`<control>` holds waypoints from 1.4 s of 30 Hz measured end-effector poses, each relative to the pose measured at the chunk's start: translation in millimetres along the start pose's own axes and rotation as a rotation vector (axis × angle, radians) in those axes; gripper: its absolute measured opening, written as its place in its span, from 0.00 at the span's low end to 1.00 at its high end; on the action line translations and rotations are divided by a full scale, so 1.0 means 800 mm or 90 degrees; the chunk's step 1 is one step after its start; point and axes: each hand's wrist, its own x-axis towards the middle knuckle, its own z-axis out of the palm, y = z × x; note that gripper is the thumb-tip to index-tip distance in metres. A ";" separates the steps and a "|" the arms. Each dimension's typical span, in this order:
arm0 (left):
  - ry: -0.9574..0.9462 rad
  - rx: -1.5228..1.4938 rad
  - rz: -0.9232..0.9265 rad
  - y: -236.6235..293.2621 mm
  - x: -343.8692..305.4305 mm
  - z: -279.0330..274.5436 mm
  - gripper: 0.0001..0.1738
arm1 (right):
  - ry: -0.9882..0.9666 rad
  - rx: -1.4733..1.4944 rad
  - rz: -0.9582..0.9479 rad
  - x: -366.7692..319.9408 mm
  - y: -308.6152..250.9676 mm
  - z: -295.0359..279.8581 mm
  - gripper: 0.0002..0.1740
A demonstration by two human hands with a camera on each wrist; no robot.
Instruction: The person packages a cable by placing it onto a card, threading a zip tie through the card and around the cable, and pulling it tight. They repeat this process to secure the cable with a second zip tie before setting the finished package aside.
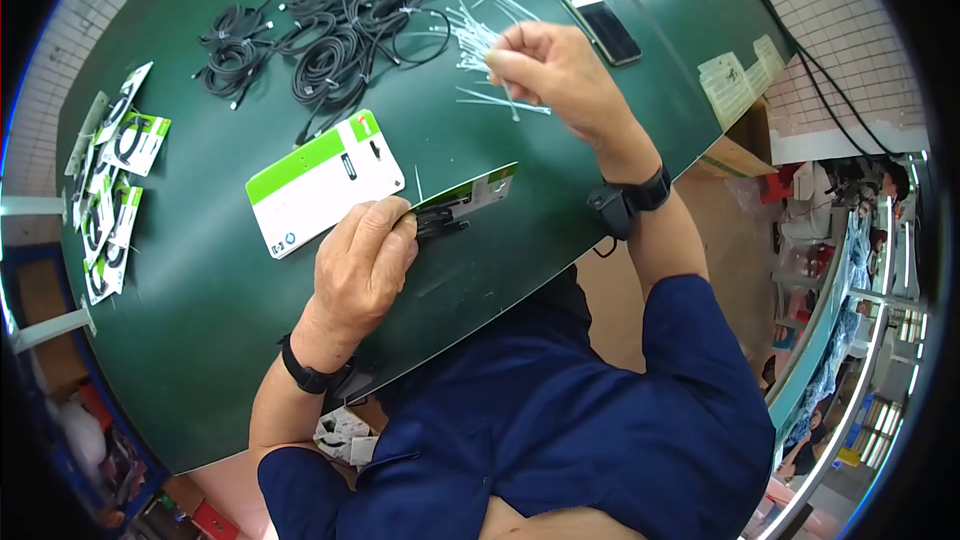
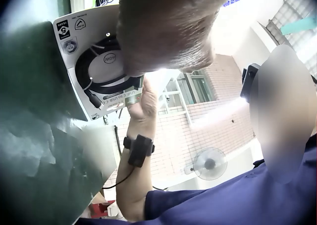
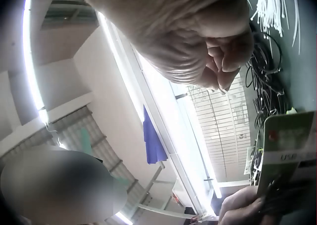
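Observation:
My left hand (image 1: 362, 258) grips a packaging card (image 1: 490, 186) by its end, the card standing on edge over the table. A coiled black cable (image 2: 81, 69) is fastened to its printed face. One thin pale cable tie (image 1: 418, 183) sticks up beside the left fingertips. My right hand (image 1: 560, 75) is raised by the pile of white cable ties (image 1: 470, 35), thumb and fingers pinched together. A small white tip (image 3: 224, 91) of a cable tie shows at those fingertips; most of it is hidden. Flat beside the left hand lies another green-and-white card (image 1: 325, 185).
Several coiled black cables (image 1: 335, 55) lie at the far side of the green table (image 1: 190, 340). Carded cables (image 1: 135, 145) are heaped at the left edge. A phone (image 1: 600, 22) lies beyond the right hand, and clear printed sheets (image 1: 725, 85) sit at the right edge.

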 end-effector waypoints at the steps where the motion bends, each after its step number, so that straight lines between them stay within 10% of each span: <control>1: -0.004 0.002 0.001 0.001 -0.001 0.000 0.13 | -0.036 0.094 0.006 0.003 -0.011 0.011 0.07; 26: 0.014 0.024 0.014 -0.005 -0.013 -0.006 0.13 | -0.281 0.144 -0.117 0.019 0.012 0.089 0.12; 42: 0.040 0.052 0.040 -0.010 -0.014 0.003 0.15 | -0.266 0.296 0.052 0.029 0.030 0.106 0.09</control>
